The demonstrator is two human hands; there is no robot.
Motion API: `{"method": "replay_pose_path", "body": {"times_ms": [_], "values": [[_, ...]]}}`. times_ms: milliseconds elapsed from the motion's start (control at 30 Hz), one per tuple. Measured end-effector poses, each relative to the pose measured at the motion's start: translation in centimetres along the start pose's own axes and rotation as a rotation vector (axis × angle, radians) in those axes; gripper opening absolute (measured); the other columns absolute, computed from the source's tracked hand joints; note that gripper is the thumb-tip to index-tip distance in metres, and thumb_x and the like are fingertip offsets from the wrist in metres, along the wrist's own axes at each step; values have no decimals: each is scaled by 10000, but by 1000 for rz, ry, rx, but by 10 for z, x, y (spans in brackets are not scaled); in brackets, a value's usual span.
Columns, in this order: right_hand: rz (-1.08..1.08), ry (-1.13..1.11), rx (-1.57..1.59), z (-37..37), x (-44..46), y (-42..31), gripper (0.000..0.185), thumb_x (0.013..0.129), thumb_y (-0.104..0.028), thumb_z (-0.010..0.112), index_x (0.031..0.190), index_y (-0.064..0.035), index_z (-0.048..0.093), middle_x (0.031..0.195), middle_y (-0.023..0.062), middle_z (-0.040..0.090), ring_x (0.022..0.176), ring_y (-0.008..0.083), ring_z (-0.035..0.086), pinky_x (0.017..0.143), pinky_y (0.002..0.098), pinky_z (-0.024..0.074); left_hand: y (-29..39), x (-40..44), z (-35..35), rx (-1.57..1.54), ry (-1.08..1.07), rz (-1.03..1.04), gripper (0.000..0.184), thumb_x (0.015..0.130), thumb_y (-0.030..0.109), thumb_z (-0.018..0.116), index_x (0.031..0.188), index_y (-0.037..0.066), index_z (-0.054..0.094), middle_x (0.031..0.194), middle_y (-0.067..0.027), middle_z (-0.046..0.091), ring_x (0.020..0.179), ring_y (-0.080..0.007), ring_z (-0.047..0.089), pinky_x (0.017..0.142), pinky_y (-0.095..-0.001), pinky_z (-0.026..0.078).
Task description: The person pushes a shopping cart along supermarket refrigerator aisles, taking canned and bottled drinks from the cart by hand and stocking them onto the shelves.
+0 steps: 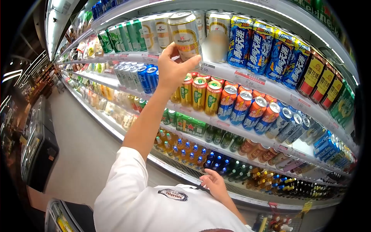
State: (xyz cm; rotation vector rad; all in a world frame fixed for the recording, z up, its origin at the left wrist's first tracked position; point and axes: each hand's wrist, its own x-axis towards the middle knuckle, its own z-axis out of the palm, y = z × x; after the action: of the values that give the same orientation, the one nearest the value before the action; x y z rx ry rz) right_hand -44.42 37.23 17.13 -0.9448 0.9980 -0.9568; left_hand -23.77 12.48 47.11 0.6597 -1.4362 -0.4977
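My left hand (176, 67) is raised to the upper shelf, its fingers and thumb wrapped round a silver-and-gold Kingway beer can (184, 34). The can is tilted slightly, in front of a row of similar white-and-gold cans (160, 29). Just right of it stands another white-and-gold can (217, 34), partly blurred. Low in front of my white shirt, my right hand (215, 185) hangs with loosely bent fingers apart, holding nothing visible.
Blue-and-yellow cans (259, 46) continue the upper shelf rightward. Gold-and-green cans (199, 92) and orange-and-blue cans (242, 109) fill the shelf below. Bottles stand lower down. A wire cart (295, 222) with bottles is at bottom right; the aisle floor (79, 139) runs left.
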Motion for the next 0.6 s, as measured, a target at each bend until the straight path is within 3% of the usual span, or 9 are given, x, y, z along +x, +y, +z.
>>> {"method": "replay_pose_path", "body": {"times_ms": [67, 167, 233, 400, 500, 600], "values": [[14, 19, -44, -6, 3, -6, 487, 978, -116, 624, 1410, 34, 455, 1117, 110, 700, 881, 128, 658, 702, 249, 509, -29, 20, 9, 104, 67, 157, 428, 785, 146, 842, 1132, -14, 649, 1062, -110, 706, 937, -160, 680, 873, -316, 556], [11, 25, -51, -12, 9, -14, 473, 968, -82, 627, 1391, 49, 461, 1091, 115, 695, 887, 138, 661, 764, 263, 527, -39, 31, 19, 245, 125, 150, 606, 711, 237, 887, 1164, -75, 634, 1084, -139, 653, 975, -212, 658, 872, -351, 545], [18, 25, -56, -16, 15, -15, 471, 966, -81, 636, 1381, 60, 463, 1087, 115, 687, 894, 144, 663, 812, 274, 534, -41, 36, 25, 287, 148, 154, 615, 705, 250, 887, 1156, -85, 636, 1080, -151, 640, 964, -218, 654, 850, -352, 545], [3, -5, -61, -14, 28, -11, 459, 967, -109, 650, 1354, 68, 478, 1056, 100, 675, 892, 129, 653, 801, 262, 531, -47, 45, 32, 330, 190, 171, 689, 711, 258, 876, 1223, -103, 589, 1117, -185, 615, 990, -255, 657, 876, -361, 552], [-1, -33, -59, -12, 34, -5, 447, 967, -110, 647, 1345, 67, 485, 1051, 97, 670, 871, 113, 638, 778, 257, 529, -53, 47, 35, 326, 232, 224, 572, 746, 216, 864, 1175, -73, 621, 1028, -132, 684, 914, -196, 689, 829, -326, 567], [9, -18, -80, -8, 38, -9, 437, 965, -104, 646, 1337, 66, 491, 1049, 97, 670, 857, 112, 638, 761, 256, 529, -48, 45, 35, 485, 227, 273, 657, 729, 236, 875, 1222, -98, 596, 1087, -163, 642, 938, -220, 683, 826, -342, 571]]}}
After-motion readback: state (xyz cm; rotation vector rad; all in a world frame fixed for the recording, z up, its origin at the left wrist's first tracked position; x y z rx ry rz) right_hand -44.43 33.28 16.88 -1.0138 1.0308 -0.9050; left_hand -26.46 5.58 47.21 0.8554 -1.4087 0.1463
